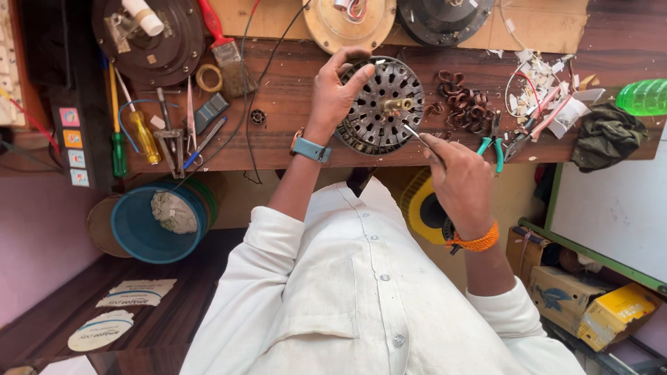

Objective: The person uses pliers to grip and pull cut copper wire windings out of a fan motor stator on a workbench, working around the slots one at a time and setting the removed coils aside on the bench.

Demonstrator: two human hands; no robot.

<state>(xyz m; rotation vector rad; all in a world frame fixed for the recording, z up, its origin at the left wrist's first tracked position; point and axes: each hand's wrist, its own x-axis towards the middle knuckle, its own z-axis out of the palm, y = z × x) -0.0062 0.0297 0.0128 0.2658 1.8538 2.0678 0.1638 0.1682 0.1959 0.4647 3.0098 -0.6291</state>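
We see the round metal stator (381, 105) standing tilted on the table (292, 94), very near to the front edge of it, with its brass shaft (397, 105) in the middle. The left hand (337, 87) closes around the left rim of the stator, the fingers curled over the top. The right hand (455, 177) is below the table edge and pinches a thin metal tool (415, 134), whose tip touches the slots of the stator at the lower right side.

The free room is small. Just right of the stator lie curled pieces of copper wire (462, 101), then pliers with green handles (492, 142) and a heap of white paper scraps with red wires (542, 94). A dark green cloth (606, 135) hangs over the right end of the table, and a green plastic bottle (643, 97) lies beside it. Behind the stator, at the far edge, stand a cream round motor cover (347, 24) and a dark one (441, 19).

On the left, a bare strip of wood stays between the left hand and the tools: a small bearing (258, 117), a roll of tape (208, 78), a brush with red handle (226, 48), scissors (190, 114), a yellow screwdriver (142, 132) and a green one (119, 149). A black wire (244, 139) crosses this strip. A dark motor housing (149, 35) fills the far left corner. Under the table stands a blue bucket (149, 222).
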